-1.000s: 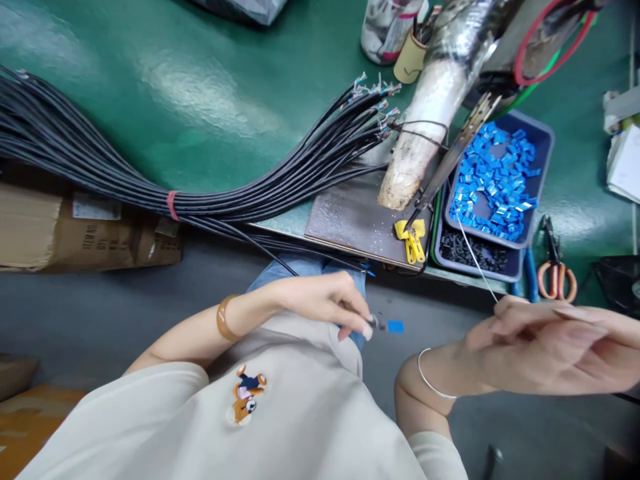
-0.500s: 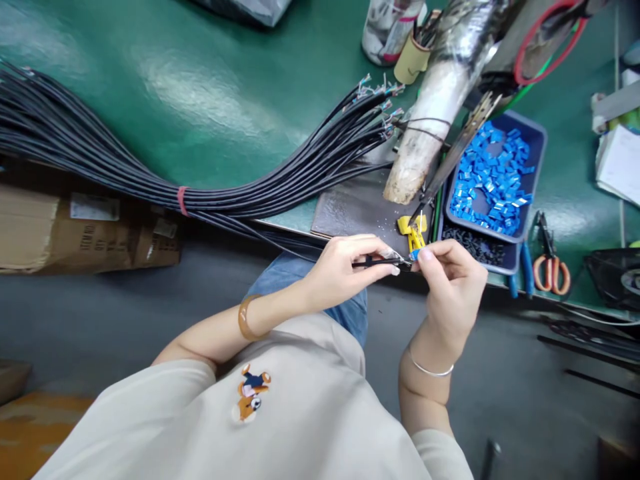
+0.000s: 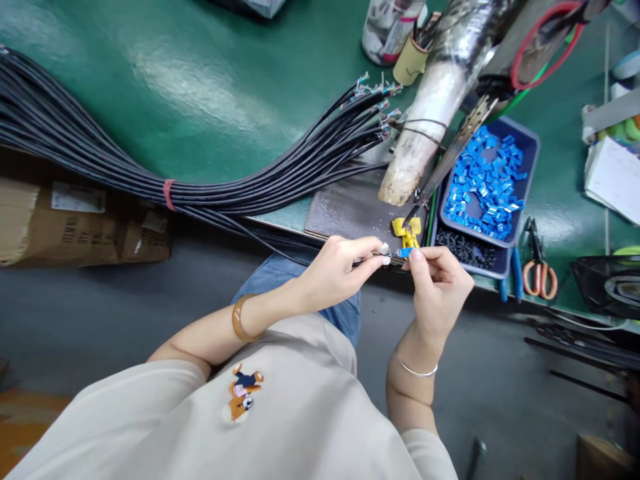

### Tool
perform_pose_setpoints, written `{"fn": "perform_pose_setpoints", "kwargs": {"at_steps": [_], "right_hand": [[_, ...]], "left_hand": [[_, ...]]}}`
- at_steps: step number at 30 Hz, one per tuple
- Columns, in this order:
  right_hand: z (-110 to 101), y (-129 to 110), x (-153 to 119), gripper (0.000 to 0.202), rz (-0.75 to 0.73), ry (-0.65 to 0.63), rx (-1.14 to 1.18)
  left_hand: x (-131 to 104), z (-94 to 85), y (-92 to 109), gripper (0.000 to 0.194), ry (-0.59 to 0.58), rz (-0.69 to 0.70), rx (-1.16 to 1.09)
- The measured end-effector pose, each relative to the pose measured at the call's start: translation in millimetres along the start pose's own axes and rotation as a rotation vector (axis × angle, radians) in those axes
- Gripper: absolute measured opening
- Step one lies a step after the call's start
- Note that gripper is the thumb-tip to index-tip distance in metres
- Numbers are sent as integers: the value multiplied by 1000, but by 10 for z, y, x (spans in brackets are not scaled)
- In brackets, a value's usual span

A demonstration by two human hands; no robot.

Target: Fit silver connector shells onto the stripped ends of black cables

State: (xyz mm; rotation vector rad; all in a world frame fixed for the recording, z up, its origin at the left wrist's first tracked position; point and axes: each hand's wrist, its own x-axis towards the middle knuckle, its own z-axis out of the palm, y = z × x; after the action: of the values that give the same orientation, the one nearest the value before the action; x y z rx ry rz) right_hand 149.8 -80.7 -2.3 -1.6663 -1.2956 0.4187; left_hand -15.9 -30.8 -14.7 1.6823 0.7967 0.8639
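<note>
My left hand (image 3: 347,265) pinches the end of a black cable at the table's front edge. Thin wires at that end meet a small blue connector (image 3: 407,253). The connector sits between the thumb and fingers of my right hand (image 3: 437,280). Just behind it is a yellow tool (image 3: 406,230) on a dark board (image 3: 345,207). A thick bundle of black cables (image 3: 210,197), tied with a pink band (image 3: 169,194), lies to the left, its stripped ends near a white wrapped tube (image 3: 415,143).
Right of the tube, a grey bin (image 3: 531,160) holds blue connectors above a bin of small black parts (image 3: 463,250). Orange-handled scissors (image 3: 540,279) and blue-handled pliers (image 3: 516,270) lie beside them. Cardboard boxes (image 3: 90,230) stand below the table at left.
My left hand's fingertips now meet close to the wires, and the blue connector shows more fully, lying nearly level. The whole view has shifted slightly, moving the table's objects left.
</note>
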Motion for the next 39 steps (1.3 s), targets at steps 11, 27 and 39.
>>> {"fn": "perform_pose_setpoints", "kwargs": {"at_steps": [11, 27, 39], "right_hand": [[-75, -114, -130, 21, -290, -84, -255], [-153, -57, -67, 10, -184, -214, -219], [27, 12, -101, 9, -576, -12, -561]], "left_hand": [[123, -92, 35, 25, -119, -106, -190], [58, -54, -10, 14, -69, 4, 61], [-6, 104, -90, 15, 117, 222, 310]]}}
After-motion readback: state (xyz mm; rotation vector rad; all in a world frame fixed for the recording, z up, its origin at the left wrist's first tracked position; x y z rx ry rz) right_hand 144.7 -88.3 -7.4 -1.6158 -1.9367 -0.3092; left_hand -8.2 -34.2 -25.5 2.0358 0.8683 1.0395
